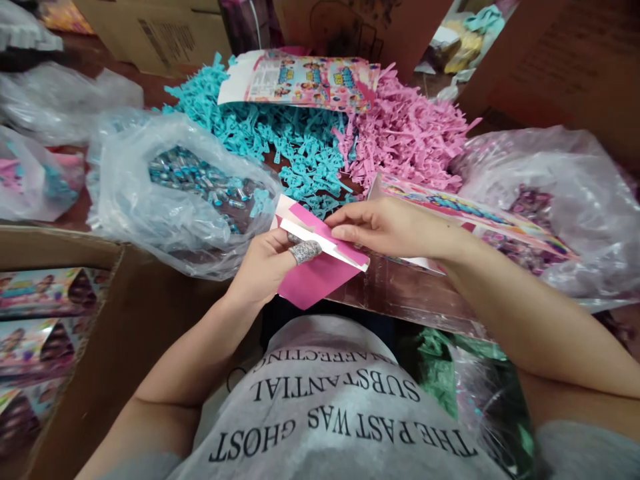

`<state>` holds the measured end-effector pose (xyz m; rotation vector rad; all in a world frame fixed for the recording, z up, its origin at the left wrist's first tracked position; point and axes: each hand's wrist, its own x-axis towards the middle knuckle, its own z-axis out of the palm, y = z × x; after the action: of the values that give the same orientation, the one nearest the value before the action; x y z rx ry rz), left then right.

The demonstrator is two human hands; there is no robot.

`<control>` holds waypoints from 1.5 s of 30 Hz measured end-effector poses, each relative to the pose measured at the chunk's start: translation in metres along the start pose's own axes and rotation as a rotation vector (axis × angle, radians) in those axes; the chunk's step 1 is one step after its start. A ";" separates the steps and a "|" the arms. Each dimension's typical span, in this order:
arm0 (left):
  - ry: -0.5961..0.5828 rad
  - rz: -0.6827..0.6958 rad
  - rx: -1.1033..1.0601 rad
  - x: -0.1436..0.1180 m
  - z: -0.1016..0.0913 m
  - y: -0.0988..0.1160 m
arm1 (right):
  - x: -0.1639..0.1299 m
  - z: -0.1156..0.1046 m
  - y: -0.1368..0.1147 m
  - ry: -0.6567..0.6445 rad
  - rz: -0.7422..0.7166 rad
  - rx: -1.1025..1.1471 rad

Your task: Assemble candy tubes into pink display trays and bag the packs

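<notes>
On the bench [420, 297], blue pieces [307, 157] heaped beside pink pieces [417, 130], likely parted by colour for quick reach. At the near edge, pink carton [313, 281], pinched at its left end by left grip [265, 263], probably for steadiness, and touched at the flap by right grip [377, 225]; cannot tell whether pinching.

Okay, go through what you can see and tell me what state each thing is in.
Left hand: pinching the pink card
Right hand: fingertips at the card's upper edge
Pink card: folded, tilted
Blue pieces: loosely heaped
Pink pieces: loosely heaped
Printed cards: flat, lying across both heaps
Plastic bag: open, blue items inside
Cardboard box: open-topped
Printed boxes: folded into shape, inside it
</notes>
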<state>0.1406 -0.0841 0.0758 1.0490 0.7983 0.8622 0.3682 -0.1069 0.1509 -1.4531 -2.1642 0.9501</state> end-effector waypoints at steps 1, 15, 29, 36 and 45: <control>-0.024 -0.011 0.015 0.000 -0.002 0.000 | 0.005 0.004 0.002 0.003 0.001 0.031; -0.071 0.097 0.148 0.003 -0.006 -0.008 | 0.001 0.043 0.014 0.031 -0.045 0.245; 0.644 0.306 0.129 -0.005 -0.100 -0.051 | -0.069 0.164 0.069 0.774 0.287 1.121; 0.315 0.198 -0.200 0.057 -0.044 -0.050 | -0.089 0.215 0.078 0.604 0.389 1.110; -0.155 0.214 0.101 0.089 -0.017 -0.038 | -0.138 0.123 0.115 0.697 0.388 0.884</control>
<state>0.1729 -0.0083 0.0229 1.2920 0.6114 0.9156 0.4233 -0.2450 -0.0080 -1.4194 -0.8039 1.0918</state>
